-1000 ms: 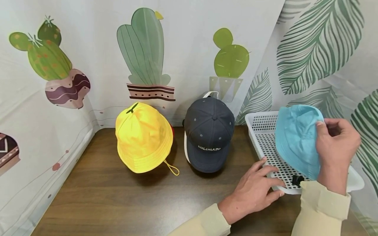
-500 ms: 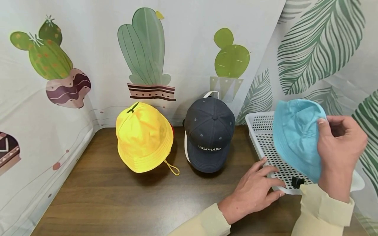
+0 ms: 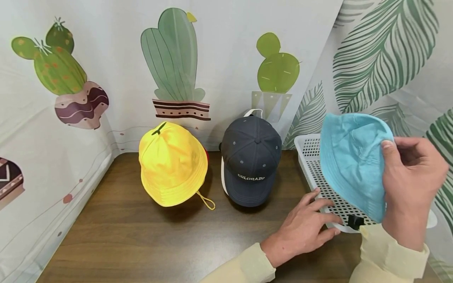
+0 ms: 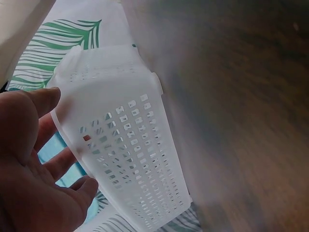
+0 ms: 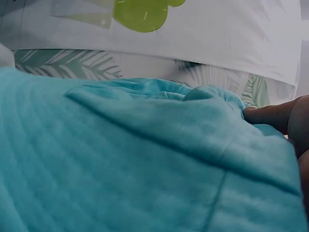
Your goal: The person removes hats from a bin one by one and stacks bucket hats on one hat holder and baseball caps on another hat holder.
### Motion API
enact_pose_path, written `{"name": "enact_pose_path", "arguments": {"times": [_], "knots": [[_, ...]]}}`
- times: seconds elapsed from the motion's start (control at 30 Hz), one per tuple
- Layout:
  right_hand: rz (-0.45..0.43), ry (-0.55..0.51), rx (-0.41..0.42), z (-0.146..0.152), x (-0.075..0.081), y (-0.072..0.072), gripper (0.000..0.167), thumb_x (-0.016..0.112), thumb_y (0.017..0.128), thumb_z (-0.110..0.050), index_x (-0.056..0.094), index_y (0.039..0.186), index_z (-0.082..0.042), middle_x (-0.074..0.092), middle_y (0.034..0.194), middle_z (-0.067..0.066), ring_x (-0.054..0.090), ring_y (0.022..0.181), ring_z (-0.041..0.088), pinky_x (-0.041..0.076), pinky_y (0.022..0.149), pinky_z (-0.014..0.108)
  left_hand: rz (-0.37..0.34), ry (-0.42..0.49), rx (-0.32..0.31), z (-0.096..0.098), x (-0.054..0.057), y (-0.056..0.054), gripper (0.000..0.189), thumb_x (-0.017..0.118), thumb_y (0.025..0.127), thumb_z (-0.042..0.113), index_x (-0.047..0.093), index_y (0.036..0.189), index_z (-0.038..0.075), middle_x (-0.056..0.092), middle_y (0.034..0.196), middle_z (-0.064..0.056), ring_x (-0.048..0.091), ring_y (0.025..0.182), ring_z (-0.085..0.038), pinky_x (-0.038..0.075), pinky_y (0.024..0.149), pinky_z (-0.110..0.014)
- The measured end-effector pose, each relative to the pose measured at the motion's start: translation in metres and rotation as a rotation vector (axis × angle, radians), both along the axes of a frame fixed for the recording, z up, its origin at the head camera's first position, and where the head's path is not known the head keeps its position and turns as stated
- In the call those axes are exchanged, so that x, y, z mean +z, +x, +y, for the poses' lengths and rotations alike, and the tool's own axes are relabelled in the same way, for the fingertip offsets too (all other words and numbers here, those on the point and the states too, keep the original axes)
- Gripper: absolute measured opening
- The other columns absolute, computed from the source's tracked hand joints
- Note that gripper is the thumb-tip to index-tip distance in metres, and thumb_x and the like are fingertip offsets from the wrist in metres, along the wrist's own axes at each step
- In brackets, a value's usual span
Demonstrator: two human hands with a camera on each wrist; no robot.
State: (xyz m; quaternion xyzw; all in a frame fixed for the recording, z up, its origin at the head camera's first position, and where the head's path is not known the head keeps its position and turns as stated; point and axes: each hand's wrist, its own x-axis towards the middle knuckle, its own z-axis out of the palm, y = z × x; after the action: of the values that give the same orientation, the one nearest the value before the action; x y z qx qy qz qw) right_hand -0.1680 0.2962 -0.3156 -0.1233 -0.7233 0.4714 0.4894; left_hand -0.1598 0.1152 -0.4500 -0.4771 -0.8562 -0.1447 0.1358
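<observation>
In the head view my right hand (image 3: pixel 414 177) pinches the crown of a light blue bucket hat (image 3: pixel 354 157) between thumb and curled fingers. The hat hangs tilted above a white perforated plastic basket (image 3: pixel 308 165), its brim toward the left. Blue cloth of the hat (image 5: pixel 120 159) fills most of the right wrist view, the thumb (image 5: pixel 270 116) pressing at its right end. My left hand (image 3: pixel 304 228) grips the basket's near left corner. The left wrist view shows its fingers (image 4: pixel 60 162) reaching behind the basket wall (image 4: pixel 125 135), partly hidden by it.
A yellow bucket hat (image 3: pixel 173 165) with a cord loop stands at left on the brown wooden table (image 3: pixel 141 243). Beside it is a dark navy cap (image 3: pixel 251 161) lettered COLORADO. Cactus- and leaf-printed cloth (image 3: pixel 226 59) hangs behind. A small black device (image 3: pixel 355 222) sits at the right cuff.
The blue hat has risen a little and spread to the left over the basket as my right hand shifts right. My left hand stays at the basket corner.
</observation>
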Motion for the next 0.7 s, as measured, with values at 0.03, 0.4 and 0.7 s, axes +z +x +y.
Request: {"name": "enact_pose_path", "arguments": {"times": [0.03, 0.4, 0.7], "knots": [[0.011, -0.002, 0.006, -0.001, 0.001, 0.001, 0.015, 0.073, 0.098, -0.007, 0.078, 0.109, 0.001, 0.068, 0.09, -0.017, 0.061, 0.078, 0.004, 0.047, 0.076, 0.02, -0.001, 0.001, -0.003, 0.0, 0.0, 0.0, 0.028, 0.056, 0.11, 0.047, 0.075, 0.129, 0.04, 0.061, 0.144, 0.009, 0.045, 0.144, -0.003, 0.001, 0.131, -0.028], [0.1, -0.05, 0.054, -0.016, 0.014, 0.014, 0.018, 0.073, 0.096, 0.0, 0.074, 0.109, 0.013, 0.069, 0.088, -0.008, 0.064, 0.078, 0.009, 0.05, 0.076, 0.022, 0.004, 0.006, -0.014, -0.001, -0.001, -0.002, 0.027, 0.056, 0.11, 0.046, 0.074, 0.13, 0.041, 0.061, 0.143, 0.01, 0.045, 0.144, -0.004, 0.003, 0.131, -0.03], [0.271, -0.059, 0.183, -0.028, 0.016, 0.025, 0.019, 0.075, 0.094, 0.004, 0.072, 0.109, 0.017, 0.071, 0.089, -0.003, 0.066, 0.08, 0.01, 0.048, 0.079, 0.024, 0.041, 0.032, -0.002, 0.0, -0.003, -0.002, 0.025, 0.058, 0.108, 0.047, 0.076, 0.125, 0.041, 0.062, 0.139, 0.011, 0.047, 0.14, -0.003, 0.009, 0.131, -0.03]]}}
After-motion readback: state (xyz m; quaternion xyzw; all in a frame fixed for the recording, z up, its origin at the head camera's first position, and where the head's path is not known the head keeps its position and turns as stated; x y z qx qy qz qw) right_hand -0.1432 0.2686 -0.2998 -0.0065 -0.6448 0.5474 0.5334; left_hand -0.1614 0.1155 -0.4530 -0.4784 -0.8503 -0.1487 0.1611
